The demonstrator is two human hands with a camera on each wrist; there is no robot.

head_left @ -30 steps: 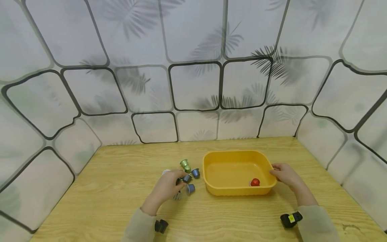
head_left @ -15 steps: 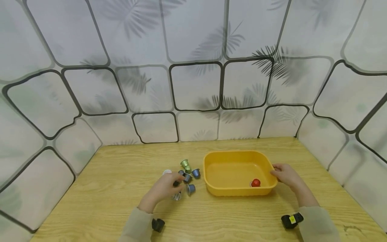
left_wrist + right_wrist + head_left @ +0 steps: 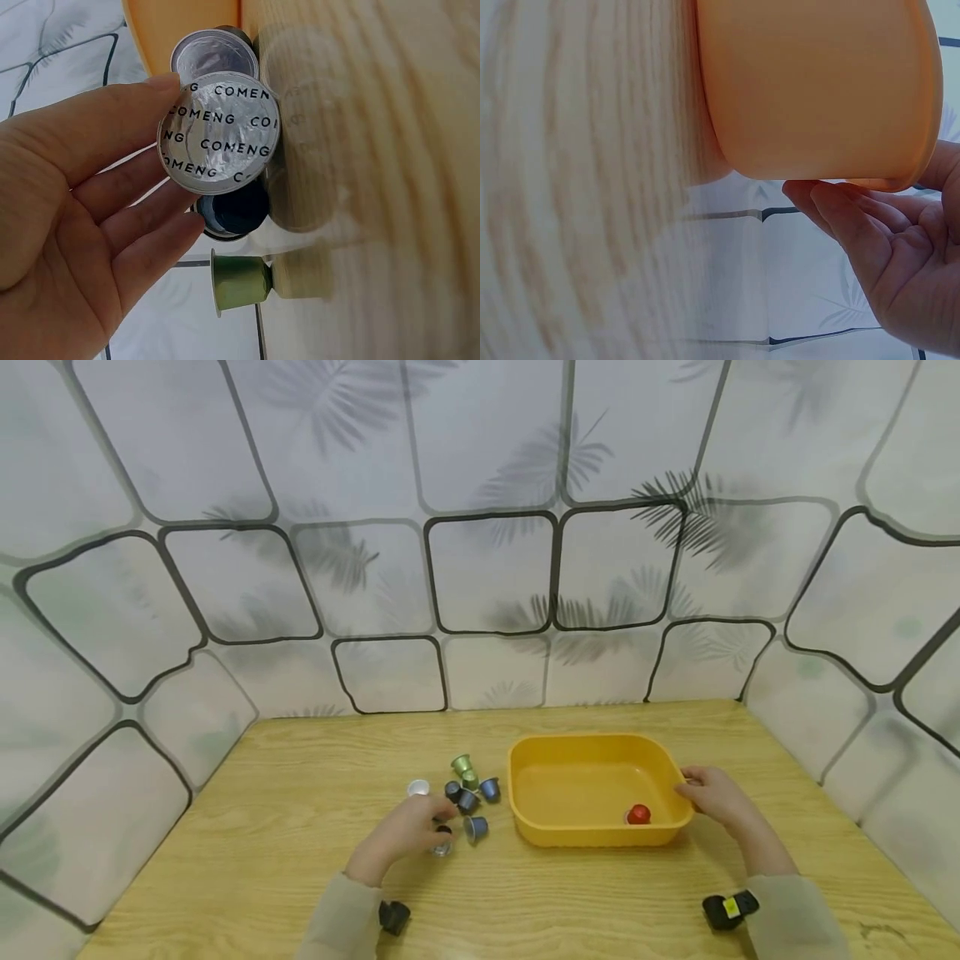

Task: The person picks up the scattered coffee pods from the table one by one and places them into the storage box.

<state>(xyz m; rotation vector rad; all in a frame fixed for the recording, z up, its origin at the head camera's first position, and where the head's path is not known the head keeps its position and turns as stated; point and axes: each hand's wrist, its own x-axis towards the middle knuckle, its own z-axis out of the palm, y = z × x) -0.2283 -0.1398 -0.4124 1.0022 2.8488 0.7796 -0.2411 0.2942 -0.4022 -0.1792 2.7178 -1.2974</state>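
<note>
One round capsule with a silver, COMENG-lettered foil lid (image 3: 219, 135) sits right at the thumb tip of the left hand (image 3: 405, 828). Fingers loosely bent, clear gap to the thumb in my head view. I see no firm hold; fingertips run behind the lid, so contact there I can't confirm. Capsule appears on its side at the pale wooden table (image 3: 300, 793), lid facing my left-wrist camera, so its axis runs away from the wrist; body mostly hidden. On the head feed it's just below the thumb tip, lower centre of frame. Left hand is far nearer; right hand (image 3: 716, 795) is well apart, lower right, pinching the end rim of the yellow rectangular plastic tray (image 3: 592, 835).

Outward: blue-grey tapered capsule (image 3: 477, 828) just right of the thumb, dark blue tapered capsule (image 3: 467, 802) above it, pale green tapered capsule (image 3: 461, 766) higher up, shiny red capsule (image 3: 638, 814) in the tray's lower right.

Versus a second ago: left fingertips have dropped from the dark blue capsule to the foil-lidded one. Right grip and tray look unchanged.
</note>
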